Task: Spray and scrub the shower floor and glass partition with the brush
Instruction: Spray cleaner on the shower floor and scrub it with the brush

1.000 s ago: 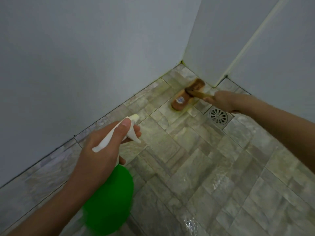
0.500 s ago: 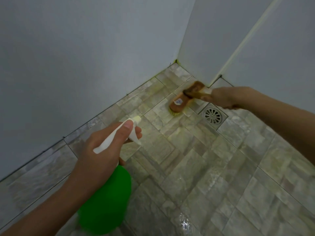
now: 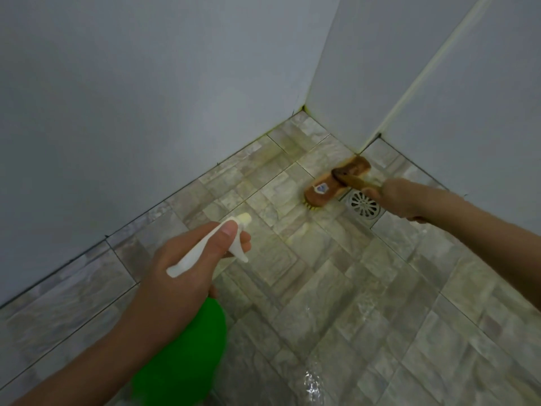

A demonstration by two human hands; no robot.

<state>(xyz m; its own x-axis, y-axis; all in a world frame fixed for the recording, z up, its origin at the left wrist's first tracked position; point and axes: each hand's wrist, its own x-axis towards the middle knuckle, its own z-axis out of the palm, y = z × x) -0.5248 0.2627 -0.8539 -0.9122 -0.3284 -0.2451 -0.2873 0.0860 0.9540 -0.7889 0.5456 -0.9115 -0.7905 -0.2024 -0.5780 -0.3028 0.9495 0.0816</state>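
So on the left there's the plain grey wall point(image 3: 131, 106) running down to the tiled shower floor point(image 3: 336, 303), with dark grout along the bottom edge. My left hand point(image 3: 178, 276) is wrapped tight around the neck of the spray bottle point(image 3: 187, 356), green body hanging below my palm at the bottom of the view, white trigger head point(image 3: 210, 247) sticking up and pointed off toward the far corner. My thumb lies flat along the top of the head and my fingers are curled around the trigger from underneath; can't really tell if it's squeezed in or not. The tiles are stone-look greys and beiges, and they're wet, with a shiny patch near the bottom middle and a yellowish stain spreading across the floor ahead of the nozzle and up into the corner. Further right, the brush point(image 3: 336, 183) sits bristles-down on the floor, brown wooden block with a small label on top and yellow bristles peeking out at its near end. It's right next to the round metal drain point(image 3: 364, 205), just left of it, and its far end is up near the base of the panel joint. My right hand point(image 3: 409, 197) is closed around the brush handle, reaching in from the right edge, partly over the drain's square frame. Behind it stands the pale partition point(image 3: 483, 118) with a cream sealing strip point(image 3: 424, 74) running diagonally up.
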